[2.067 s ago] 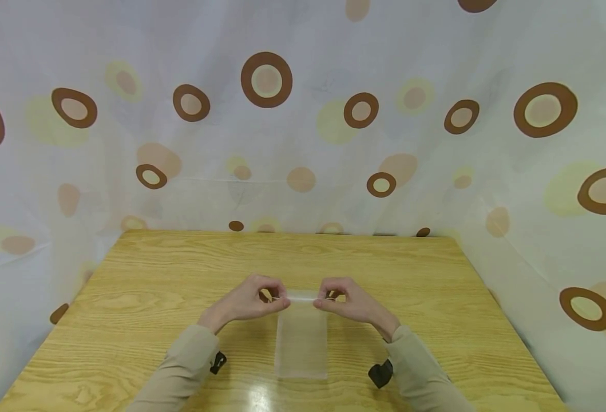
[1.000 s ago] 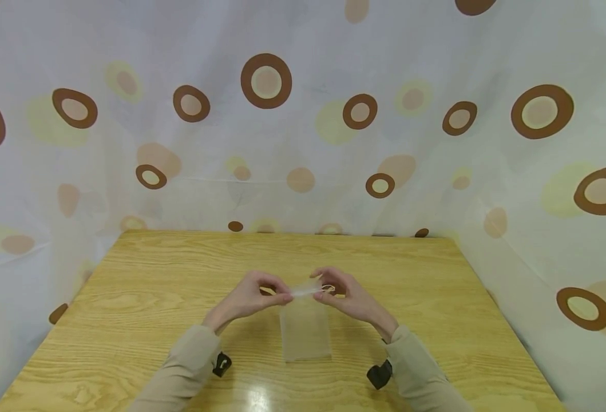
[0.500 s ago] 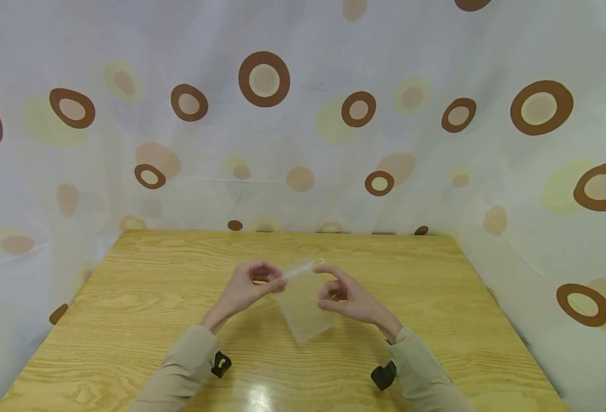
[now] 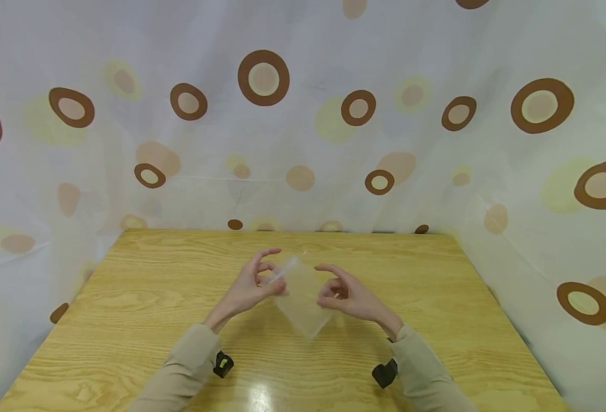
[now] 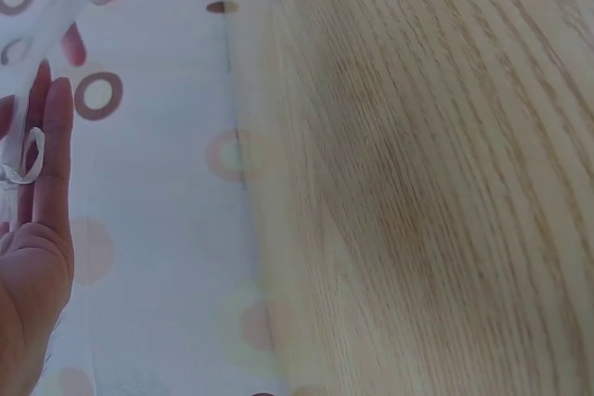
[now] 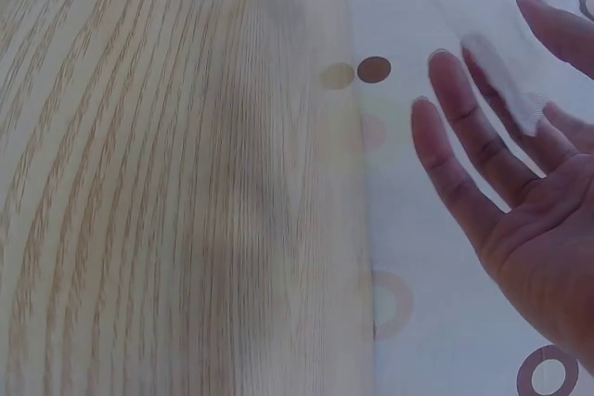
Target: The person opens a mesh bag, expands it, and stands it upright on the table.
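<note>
Between my two hands a translucent white drawstring pouch [image 4: 303, 297] hangs tilted above the table, one corner pointing down. My left hand [image 4: 253, 286] holds its gathered top edge with the thumb against the lower fingers, index finger stretched out. A white string loop [image 5: 35, 155] shows by the left fingers in the left wrist view. My right hand [image 4: 351, 297] has its thumb and curled fingers at the pouch's right edge, with the index finger extended. In the right wrist view, a stitched end of the pouch [image 6: 506, 85] lies between the right thumb and fingers.
The wooden table [image 4: 179, 257] spreads beneath both hands. A white curtain [image 4: 303, 131] with brown and yellow circles hangs behind it and at both sides. Black wrist mounts [image 4: 385, 373] sit below both beige sleeves [image 4: 421, 366].
The pouch has lifted and turned counterclockwise, from hanging straight to tilted. My right hand has left its top and moved to its side edge. The left hand has risen and stretched its index finger.
</note>
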Motion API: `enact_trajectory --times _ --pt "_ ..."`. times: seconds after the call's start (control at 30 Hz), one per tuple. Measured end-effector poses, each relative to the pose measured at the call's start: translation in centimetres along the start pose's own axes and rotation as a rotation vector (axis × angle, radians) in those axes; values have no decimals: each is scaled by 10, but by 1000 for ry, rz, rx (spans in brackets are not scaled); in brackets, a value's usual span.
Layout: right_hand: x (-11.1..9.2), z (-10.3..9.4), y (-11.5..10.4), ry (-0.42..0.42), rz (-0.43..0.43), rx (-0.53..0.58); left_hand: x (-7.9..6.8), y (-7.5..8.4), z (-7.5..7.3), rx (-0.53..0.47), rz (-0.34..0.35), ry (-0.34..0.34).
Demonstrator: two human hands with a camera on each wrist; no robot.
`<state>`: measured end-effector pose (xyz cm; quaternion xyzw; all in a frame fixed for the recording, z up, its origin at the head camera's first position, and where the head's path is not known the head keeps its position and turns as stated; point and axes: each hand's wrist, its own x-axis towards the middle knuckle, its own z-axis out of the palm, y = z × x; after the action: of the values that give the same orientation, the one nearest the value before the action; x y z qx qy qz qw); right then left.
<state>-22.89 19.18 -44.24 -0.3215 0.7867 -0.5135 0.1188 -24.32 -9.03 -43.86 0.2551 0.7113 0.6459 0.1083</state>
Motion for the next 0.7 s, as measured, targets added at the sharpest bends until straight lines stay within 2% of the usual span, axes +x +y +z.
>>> enact_trajectory --times 0.17,0.5,0.7 --pt "-4 -5 3 3 32 -20 -1 -4 -3 -1 10 -1" --pt "-3 -6 1 40 -12 -14 1 -4 1 57 3 20" --pt "-2 -5 1 89 -28 15 -1 -6 1 9 39 5"
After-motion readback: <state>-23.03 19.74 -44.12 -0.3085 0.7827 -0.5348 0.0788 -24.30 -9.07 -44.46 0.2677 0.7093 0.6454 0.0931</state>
